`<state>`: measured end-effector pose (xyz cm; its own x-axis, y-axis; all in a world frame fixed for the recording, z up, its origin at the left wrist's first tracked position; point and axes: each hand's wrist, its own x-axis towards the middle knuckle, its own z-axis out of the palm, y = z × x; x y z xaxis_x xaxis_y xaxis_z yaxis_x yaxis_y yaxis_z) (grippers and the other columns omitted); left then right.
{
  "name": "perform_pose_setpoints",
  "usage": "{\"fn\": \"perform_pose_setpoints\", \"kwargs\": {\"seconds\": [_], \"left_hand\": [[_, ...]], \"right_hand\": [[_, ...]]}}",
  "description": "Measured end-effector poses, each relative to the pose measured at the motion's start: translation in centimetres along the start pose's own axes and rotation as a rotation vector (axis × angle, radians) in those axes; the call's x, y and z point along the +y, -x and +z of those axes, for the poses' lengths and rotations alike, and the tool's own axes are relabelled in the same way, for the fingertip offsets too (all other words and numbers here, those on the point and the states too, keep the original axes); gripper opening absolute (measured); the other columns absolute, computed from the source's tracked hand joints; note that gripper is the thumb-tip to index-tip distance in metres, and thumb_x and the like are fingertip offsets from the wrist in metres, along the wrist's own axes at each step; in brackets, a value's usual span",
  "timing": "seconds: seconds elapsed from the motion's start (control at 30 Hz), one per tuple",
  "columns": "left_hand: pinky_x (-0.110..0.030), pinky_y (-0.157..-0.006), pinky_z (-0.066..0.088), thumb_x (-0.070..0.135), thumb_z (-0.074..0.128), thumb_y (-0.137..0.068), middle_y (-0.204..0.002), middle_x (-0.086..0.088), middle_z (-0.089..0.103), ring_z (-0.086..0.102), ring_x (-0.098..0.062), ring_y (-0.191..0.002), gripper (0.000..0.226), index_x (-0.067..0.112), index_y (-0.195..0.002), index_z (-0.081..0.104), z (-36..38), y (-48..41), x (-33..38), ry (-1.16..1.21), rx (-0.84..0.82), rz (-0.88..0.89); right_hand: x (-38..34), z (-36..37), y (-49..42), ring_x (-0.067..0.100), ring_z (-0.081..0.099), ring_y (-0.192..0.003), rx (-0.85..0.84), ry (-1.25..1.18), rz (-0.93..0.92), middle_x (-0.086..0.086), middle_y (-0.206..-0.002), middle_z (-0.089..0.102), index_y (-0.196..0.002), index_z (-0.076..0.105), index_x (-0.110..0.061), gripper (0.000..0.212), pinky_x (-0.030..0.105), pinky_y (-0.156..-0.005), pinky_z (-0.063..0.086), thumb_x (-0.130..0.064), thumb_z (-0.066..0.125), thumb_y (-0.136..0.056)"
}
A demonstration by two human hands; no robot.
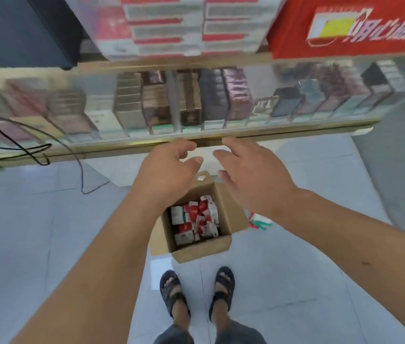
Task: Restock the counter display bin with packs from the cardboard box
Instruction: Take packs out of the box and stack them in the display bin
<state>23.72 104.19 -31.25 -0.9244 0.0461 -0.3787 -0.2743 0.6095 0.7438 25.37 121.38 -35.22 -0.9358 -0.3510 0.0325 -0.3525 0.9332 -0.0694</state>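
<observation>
An open cardboard box (228,214) stands on the floor in front of my feet, holding several red and white packs (195,219). Above it, my left hand (169,165) and my right hand (248,170) hover side by side just below the counter's front edge, fingers spread and curled, with nothing in either. The glass counter display (171,105) runs across the middle of the view with rows of packs in divided slots. A clear bin (171,26) on the counter top holds stacked red and white packs.
A red carton (350,23) sits on the counter at the right, a dark device (22,28) at the left. Black cables (35,150) trail down at the left. A red, green and white wrapper (259,222) lies on the floor beside the box.
</observation>
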Motion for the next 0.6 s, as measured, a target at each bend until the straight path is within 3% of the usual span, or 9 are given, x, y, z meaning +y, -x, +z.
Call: {"fn": "perform_pose_setpoints", "kwargs": {"seconds": [0.13,0.23,0.33,0.47,0.53,0.6], "left_hand": [[-0.034,-0.1,0.046,0.036,0.059,-0.093,-0.128,0.011,0.059,0.058,-0.014,-0.114,0.035,0.034,-0.128,0.06,1.7,-2.3,-5.3,-0.005,-0.056,-0.059],[-0.036,-0.098,0.049,0.032,0.057,-0.094,-0.128,0.011,0.059,0.058,-0.015,-0.111,0.034,0.034,-0.128,0.06,3.5,-4.1,-10.0,-0.015,-0.098,-0.13],[-0.029,-0.079,0.05,0.028,0.057,-0.093,-0.122,0.008,0.064,0.061,-0.015,-0.088,0.029,0.031,-0.122,0.063,6.1,-5.8,-14.7,0.016,-0.119,-0.184],[-0.013,-0.065,0.042,0.027,0.058,-0.094,-0.128,0.011,0.059,0.058,-0.002,-0.084,0.035,0.034,-0.127,0.059,10.7,-8.0,-20.5,0.012,-0.156,-0.271],[-0.016,-0.073,0.044,0.028,0.057,-0.095,-0.13,0.01,0.058,0.058,-0.004,-0.09,0.036,0.034,-0.13,0.057,13.1,-9.1,-23.0,0.0,-0.171,-0.293],[-0.025,-0.088,0.046,0.028,0.056,-0.095,-0.134,0.008,0.057,0.057,-0.011,-0.108,0.037,0.034,-0.132,0.056,15.6,-10.2,-25.2,-0.014,-0.182,-0.313]], "right_hand": [[-0.7,5.5,0.3,0.034,0.052,-0.124,-0.114,-0.004,0.044,0.013,-0.144,0.049,-0.131,0.058,-0.014,0.038,0.045,-0.092,0.051,-0.025,0.054,-0.095],[-0.8,10.7,0.2,0.032,0.053,-0.121,-0.188,-0.002,0.035,0.01,-0.143,0.048,-0.131,0.056,-0.014,0.038,0.043,-0.091,0.052,-0.028,0.049,-0.097],[-0.5,16.6,0.0,0.029,0.053,-0.116,-0.284,0.012,0.015,0.004,-0.141,0.047,-0.124,0.056,-0.016,0.03,0.039,-0.086,0.052,-0.027,0.051,-0.097],[0.9,24.9,-0.3,0.025,0.055,-0.1,-0.429,0.013,0.022,0.002,-0.118,0.053,-0.107,0.056,-0.019,0.014,0.039,-0.073,0.053,-0.021,0.055,-0.093],[1.8,28.9,-0.4,0.026,0.058,-0.095,-0.488,0.016,0.013,0.003,-0.117,0.054,-0.107,0.056,-0.019,0.015,0.038,-0.068,0.053,-0.017,0.057,-0.092],[2.7,32.7,-0.3,0.024,0.056,-0.083,-0.54,0.043,-0.033,0.004,-0.114,0.054,-0.105,0.056,-0.017,0.013,0.032,-0.057,0.046,-0.016,0.057,-0.092]]}}
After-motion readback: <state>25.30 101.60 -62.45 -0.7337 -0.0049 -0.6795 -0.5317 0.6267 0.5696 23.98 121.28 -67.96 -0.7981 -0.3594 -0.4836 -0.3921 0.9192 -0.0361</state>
